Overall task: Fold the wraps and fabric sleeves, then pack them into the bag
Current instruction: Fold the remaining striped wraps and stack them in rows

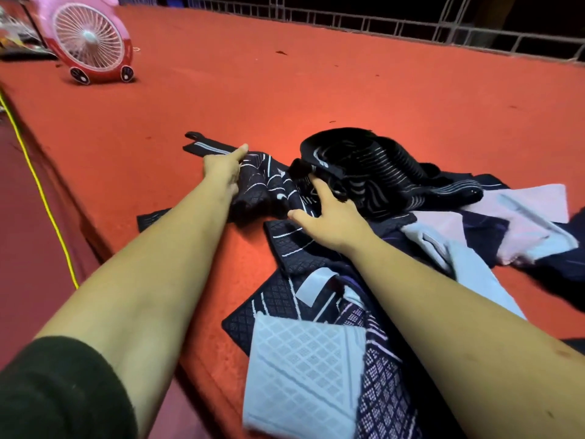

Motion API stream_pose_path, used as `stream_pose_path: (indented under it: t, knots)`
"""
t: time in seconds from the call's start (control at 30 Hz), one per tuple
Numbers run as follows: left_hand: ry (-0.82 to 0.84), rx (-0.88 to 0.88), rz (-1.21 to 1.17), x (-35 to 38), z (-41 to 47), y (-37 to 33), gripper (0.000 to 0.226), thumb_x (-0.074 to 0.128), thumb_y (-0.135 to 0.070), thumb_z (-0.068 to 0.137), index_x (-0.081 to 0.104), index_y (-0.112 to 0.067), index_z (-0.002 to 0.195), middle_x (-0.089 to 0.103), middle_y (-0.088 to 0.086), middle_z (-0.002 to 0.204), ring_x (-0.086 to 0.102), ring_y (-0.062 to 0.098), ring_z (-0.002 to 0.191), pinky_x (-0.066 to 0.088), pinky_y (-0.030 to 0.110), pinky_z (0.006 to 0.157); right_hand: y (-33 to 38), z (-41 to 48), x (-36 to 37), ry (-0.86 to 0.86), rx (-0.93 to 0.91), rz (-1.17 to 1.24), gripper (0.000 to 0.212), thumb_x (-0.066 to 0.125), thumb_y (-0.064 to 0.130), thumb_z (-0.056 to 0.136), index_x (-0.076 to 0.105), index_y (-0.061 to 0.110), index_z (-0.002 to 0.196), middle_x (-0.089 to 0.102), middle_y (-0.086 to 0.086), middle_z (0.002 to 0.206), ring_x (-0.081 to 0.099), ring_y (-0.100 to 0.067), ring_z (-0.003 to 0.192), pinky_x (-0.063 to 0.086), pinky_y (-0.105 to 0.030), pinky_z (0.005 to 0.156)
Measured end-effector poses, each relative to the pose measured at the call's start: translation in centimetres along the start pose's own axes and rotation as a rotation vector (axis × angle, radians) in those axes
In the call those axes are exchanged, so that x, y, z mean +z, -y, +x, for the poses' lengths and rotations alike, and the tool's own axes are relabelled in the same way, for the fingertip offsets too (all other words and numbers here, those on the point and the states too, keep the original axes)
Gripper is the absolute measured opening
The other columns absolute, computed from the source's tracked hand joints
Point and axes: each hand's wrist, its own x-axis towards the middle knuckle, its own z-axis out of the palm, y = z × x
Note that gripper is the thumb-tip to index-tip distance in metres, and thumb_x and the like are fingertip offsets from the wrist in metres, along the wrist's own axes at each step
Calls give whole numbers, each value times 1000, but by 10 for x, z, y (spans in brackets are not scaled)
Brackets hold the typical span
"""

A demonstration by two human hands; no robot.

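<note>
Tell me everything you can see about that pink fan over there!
The pink fan looks like glossy plastic, with a round white grille of thin spokes around a pale hub. Its bottom is red, with two black-and-white wheel-shaped feet. It stands on the red table cover, at the far left, and looks tilted in this wide view. Whether it is spinning is unclear.

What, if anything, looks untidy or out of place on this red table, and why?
The fabric is an unfolded heap on the red table: dark patterned sleeves lie crossed at odd angles, pale sleeves sprawl askew to the right, and black striped wraps sit crumpled behind them. Nothing looks torn or spilled.
</note>
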Motion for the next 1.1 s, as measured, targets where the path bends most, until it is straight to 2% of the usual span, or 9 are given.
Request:
stream_pose_path:
  t: [0.07,0.2,0.33,0.43,0.5,0.63,0.83,1.0,1.1]
  knots:
    - [43,-22,38,8,0,-7,22,73,-12,88,60,-5,104,65,14,80,65,21,54,58,33,53,1,-1,1,-12,-10,-17,85,48,76,74,11,52,146,40,-7,153,28,-33,141,34,-48,111]
    - [189,-83,323,15,-8,-11,6,62,-15,96,65,-11,99,68,8,73,61,12,42,51,21,39,4,-6,-1,-19,-26,-70,79,50,71,83,14,49,150,30,-14,156,22,-31,145,29,-48,112]
    - [173,90,545,20,-8,-7,35,59,-7,98,60,-8,133,63,5,118,55,-1,58,38,4,42,7,-5,1,10,-51,-168,79,49,77,82,17,52,150,25,-17,158,20,-33,145,25,-49,115]
    - [202,100,350,18,-20,-6,36,46,12,97,63,0,127,70,10,98,62,0,57,50,8,53,5,-2,2,-31,-25,-90,82,46,79,81,19,46,150,29,-16,157,21,-33,145,26,-51,115]
    - [265,87,204,12,-40,-9,34,44,19,93,67,-1,110,70,5,71,64,6,49,56,21,51,4,-1,1,-56,-3,8,83,43,80,80,21,40,150,38,-13,152,28,-33,143,30,-50,113]
    - [417,165,218,-3,-91,-26,30,48,13,95,65,-11,91,69,-5,59,63,5,51,53,20,51,12,-13,-12,-98,11,376,78,45,74,86,31,31,150,46,-6,149,40,-25,138,32,-44,114]
    - [789,411,481,-10,-176,-46,33,50,13,93,61,-18,92,63,1,88,56,12,81,44,24,76,41,-66,-62,7,212,1112,75,50,79,78,63,22,125,71,-9,117,67,-26,109,51,-47,95]
    - [923,506,478,10,-248,-63,22,56,-4,85,51,-22,98,55,6,88,50,15,83,42,29,77,35,-128,-108,47,176,1121,31,54,34,98,64,13,120,74,-12,95,71,-20,92,51,-34,90]
    - [963,464,360,23,-292,-62,26,60,-5,91,41,-18,105,54,16,92,53,19,85,45,31,77,25,-163,-135,-47,151,1183,23,49,18,100,63,7,115,71,-11,89,71,-21,76,52,-33,86]
